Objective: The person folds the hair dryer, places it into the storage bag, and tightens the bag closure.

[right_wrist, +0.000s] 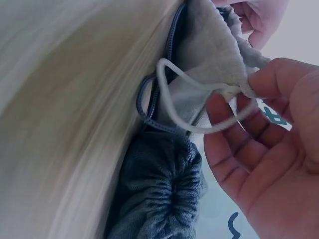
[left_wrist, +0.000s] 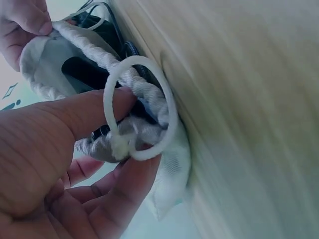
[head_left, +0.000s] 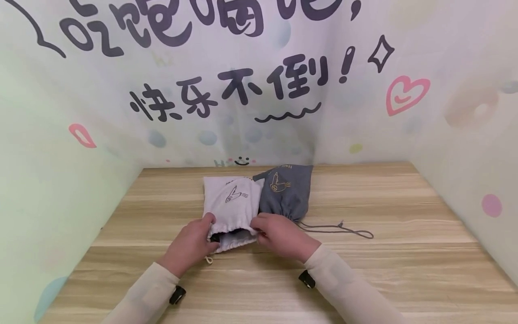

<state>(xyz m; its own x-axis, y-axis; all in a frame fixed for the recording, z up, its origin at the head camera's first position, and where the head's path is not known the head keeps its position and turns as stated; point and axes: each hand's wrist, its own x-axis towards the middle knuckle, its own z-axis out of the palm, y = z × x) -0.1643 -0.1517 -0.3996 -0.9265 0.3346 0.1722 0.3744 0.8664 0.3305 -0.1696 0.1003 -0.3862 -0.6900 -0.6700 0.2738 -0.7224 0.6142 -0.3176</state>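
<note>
A white drawstring bag with a hair dryer print lies on the table, its gathered mouth parted toward me. My left hand pinches the mouth's left edge between thumb and fingers. At the right edge, my right hand grips the rim cloth. Something dark shows inside the opening; its kind is unclear. Loops of white cord hang at both corners, one cord loop by the left fingers and another cord loop by the right fingers.
Against the white bag's right side lies a dark grey drawstring bag, its neck drawn tight. A thin grey cord trails from it to the right. The wood-grain table meets printed cloth walls at the back and sides.
</note>
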